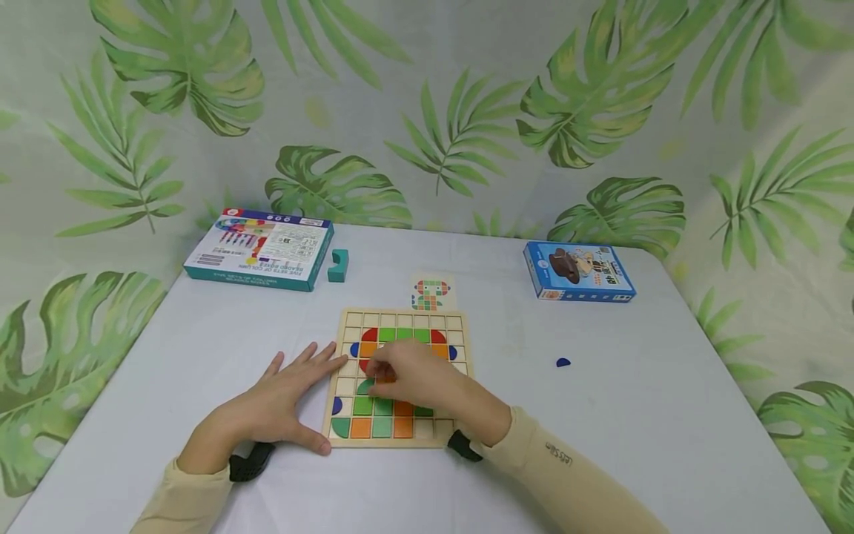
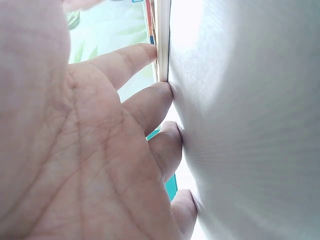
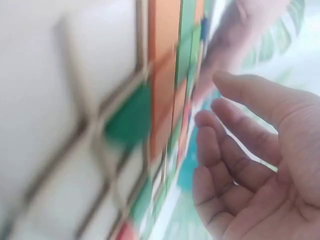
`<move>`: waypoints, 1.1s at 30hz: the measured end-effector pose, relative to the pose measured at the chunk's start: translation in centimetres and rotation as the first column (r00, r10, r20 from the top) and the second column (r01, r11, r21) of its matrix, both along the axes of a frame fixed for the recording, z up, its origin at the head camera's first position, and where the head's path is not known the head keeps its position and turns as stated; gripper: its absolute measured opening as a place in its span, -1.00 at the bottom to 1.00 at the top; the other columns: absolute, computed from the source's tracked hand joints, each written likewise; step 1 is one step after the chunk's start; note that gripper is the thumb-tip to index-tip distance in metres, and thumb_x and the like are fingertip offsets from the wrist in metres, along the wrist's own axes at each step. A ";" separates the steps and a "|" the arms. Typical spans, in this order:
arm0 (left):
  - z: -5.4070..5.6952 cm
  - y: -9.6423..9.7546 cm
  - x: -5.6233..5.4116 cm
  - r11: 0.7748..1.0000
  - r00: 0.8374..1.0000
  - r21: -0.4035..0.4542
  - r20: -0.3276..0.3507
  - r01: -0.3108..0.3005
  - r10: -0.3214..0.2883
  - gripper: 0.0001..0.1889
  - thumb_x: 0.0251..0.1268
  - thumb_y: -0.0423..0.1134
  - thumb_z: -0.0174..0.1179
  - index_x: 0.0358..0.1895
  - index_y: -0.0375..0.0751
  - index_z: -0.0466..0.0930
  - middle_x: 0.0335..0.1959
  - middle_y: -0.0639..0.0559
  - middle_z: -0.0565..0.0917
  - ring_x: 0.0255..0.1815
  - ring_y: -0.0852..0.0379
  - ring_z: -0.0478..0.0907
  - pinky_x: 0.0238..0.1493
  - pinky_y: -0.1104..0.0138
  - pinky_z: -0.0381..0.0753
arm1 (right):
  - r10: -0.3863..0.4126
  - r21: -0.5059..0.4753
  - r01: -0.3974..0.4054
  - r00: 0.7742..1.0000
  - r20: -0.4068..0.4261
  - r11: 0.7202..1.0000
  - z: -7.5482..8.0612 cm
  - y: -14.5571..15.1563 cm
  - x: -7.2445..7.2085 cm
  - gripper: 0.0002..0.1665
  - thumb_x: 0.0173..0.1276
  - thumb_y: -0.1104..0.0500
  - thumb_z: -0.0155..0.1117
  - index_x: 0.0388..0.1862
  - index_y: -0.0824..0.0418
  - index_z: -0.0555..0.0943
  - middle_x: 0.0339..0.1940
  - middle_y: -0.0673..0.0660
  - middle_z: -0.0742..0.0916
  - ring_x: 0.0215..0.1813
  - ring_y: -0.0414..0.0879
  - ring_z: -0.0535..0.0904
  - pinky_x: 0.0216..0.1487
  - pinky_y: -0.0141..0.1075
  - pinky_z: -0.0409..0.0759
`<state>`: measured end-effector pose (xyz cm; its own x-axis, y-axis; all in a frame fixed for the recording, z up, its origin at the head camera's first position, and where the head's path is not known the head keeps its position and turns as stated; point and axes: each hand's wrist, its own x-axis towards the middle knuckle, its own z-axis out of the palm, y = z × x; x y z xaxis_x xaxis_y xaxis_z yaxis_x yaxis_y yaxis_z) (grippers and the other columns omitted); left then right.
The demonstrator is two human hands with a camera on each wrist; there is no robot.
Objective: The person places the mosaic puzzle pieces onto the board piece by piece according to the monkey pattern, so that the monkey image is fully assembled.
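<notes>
A wooden grid board (image 1: 345, 387) lies on the table, its cells partly filled with red, orange, green and blue pieces. My left hand (image 1: 283, 404) is spread along the board's left side; in the left wrist view its fingertips (image 2: 162, 90) touch the board's edge and the white cloth. Over the middle of the board is my right hand (image 1: 416, 374), its fingers bent loosely near a green quarter-round piece (image 1: 365, 386). The right wrist view shows the thumb and fingers with nothing between them, apart from the board. The right hand hides several cells.
A small pattern card (image 1: 434, 294) lies behind the board. One blue half-round piece (image 1: 563, 363) sits on the table to the right. At the back are a teal-sided box (image 1: 260, 248), a teal block (image 1: 338, 266) and a blue box (image 1: 580, 272). A leaf-print cloth hangs behind.
</notes>
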<state>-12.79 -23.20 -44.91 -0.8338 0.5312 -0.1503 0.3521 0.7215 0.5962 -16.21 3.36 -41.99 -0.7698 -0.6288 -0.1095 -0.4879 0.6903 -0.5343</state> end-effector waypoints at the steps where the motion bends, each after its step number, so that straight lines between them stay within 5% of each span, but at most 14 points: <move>1: 0.0 0.0 0.0 1.000 1.000 -0.002 0.000 -0.003 0.003 0.35 -0.27 0.35 0.70 0.71 0.06 0.23 0.79 -0.14 0.11 0.80 -0.42 -0.12 0.61 -0.55 -0.35 | -0.020 -0.002 0.020 1.000 0.011 1.000 0.2 0.8 -0.1 -0.77 0.41 0.04 0.57 -0.05 0.12 0.81 -0.22 -0.09 0.82 -0.18 -0.19 0.65 -0.06 -0.45 0.68; 11: -0.1 0.2 0.1 1.000 1.000 -0.012 -0.004 -0.011 0.011 0.36 -0.31 0.33 0.73 0.71 0.04 0.25 0.79 -0.15 0.13 0.80 -0.41 -0.11 0.61 -0.55 -0.34 | -0.268 0.043 0.267 0.963 0.005 0.963 0.3 11.8 -1.7 -0.66 0.39 0.09 0.56 0.08 0.17 0.77 -0.03 0.04 0.81 0.00 -0.04 0.68 0.09 -0.12 0.73; 20: 0.0 0.3 0.0 1.000 1.000 -0.017 0.008 -0.016 0.016 0.36 -0.30 0.32 0.73 0.71 0.05 0.23 0.79 -0.13 0.12 0.81 -0.40 -0.13 0.62 -0.54 -0.35 | -0.397 0.108 0.399 0.917 -0.035 0.911 -0.4 22.1 -1.7 -0.61 0.42 0.12 0.51 0.16 0.23 0.74 0.08 0.17 0.78 0.15 0.13 0.68 0.26 0.13 0.69; 26: 0.0 0.2 0.1 1.000 1.000 -0.015 0.007 -0.015 0.015 0.36 -0.29 0.33 0.72 0.71 0.03 0.23 0.80 -0.14 0.11 0.81 -0.41 -0.13 0.62 -0.54 -0.36 | -0.452 0.166 0.450 0.891 -0.027 0.877 -0.7 25.5 -1.4 -0.61 0.42 0.17 0.48 0.17 0.25 0.73 0.09 0.24 0.74 0.14 0.19 0.65 0.24 0.17 0.69; 33: 0.0 0.3 0.1 1.000 1.000 -0.015 -0.006 -0.010 0.010 0.36 -0.30 0.34 0.72 0.71 0.03 0.25 0.79 -0.16 0.10 0.80 -0.42 -0.12 0.60 -0.56 -0.35 | -0.458 0.170 0.454 0.889 -0.018 0.875 -0.8 26.8 -1.3 -0.62 0.35 0.17 0.54 0.10 0.28 0.75 -0.03 0.23 0.75 0.04 0.14 0.65 0.17 0.14 0.70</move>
